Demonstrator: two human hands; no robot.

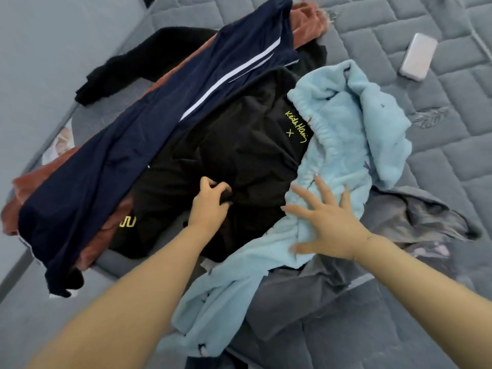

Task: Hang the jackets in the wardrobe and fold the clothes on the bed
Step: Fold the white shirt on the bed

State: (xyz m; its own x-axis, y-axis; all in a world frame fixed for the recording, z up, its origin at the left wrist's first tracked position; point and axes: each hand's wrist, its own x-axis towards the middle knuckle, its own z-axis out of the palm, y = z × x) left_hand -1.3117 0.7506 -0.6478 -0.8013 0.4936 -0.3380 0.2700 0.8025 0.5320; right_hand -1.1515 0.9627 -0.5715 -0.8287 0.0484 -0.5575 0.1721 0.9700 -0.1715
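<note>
Nearest to us, our right hand (328, 217) lies flat with fingers spread wide on the fluffy light-blue fleece garment (343, 145). It presses the fleece down and grips nothing. That garment trails from the near edge of the grey quilted mattress (426, 155) up and to the right, partly over a crumpled grey cloth (415, 217).

Just to the left and a little farther out, our left hand (213, 201) has its fingers curled into a fold of the black garment with yellow lettering (239, 145), pinching the cloth. This black piece sits in the middle of the heap, directly ahead of the left hand, its bulk running away from us and rightward towards the lettering. We judge the left hand is the one placed to lift it, while the right holds the fleece back.

Beyond, a long navy garment with a white stripe (149, 145) lies diagonally from near left to far right, resting on a rust-brown velvety garment (306, 22) and another black fuzzy garment (138, 59). Farthest right, well apart from the clothes, a pale phone (418, 57) rests on the mattress.
</note>
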